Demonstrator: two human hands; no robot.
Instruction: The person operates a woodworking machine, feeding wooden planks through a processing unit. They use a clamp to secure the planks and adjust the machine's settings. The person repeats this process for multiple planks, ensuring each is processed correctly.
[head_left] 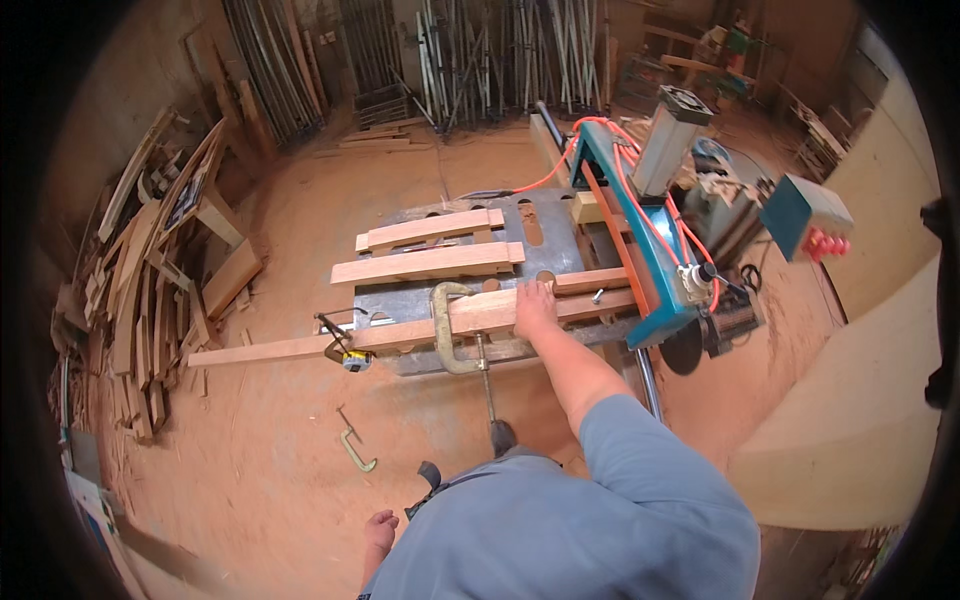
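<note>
Right hand [533, 308] lay flat, palm down, on a long wooden plank [420, 328] stretched across the front edge of the metal desk [560, 255]. Fingers [537, 290] were spread open and pressed on the wood, not wrapped around it. The plank ran from well past the desk's left edge, over the sawdust floor, to the blue saw machine [640, 250] at right.

A large C-clamp [452, 330] pinned the plank to the desk just left of the hand, its screw rod hanging below. A smaller dark clamp [335, 335] sat further left on the plank, with a yellow tape measure [356, 361] just beside it.

Left hand [379, 530] hung low by the person's side, well apart from the desk, holding nothing; fingers mostly hidden, so could not tell how they were curled.

Two shorter boards [430, 262] [430, 230] rested on the desk behind the plank. Orange hoses [640, 200] looped over the saw machine. A loose clamp [354, 442] lay on the floor below the desk. Offcut pile [150, 290] stacked at left; metal rods [480, 55] leaned along the far wall.
</note>
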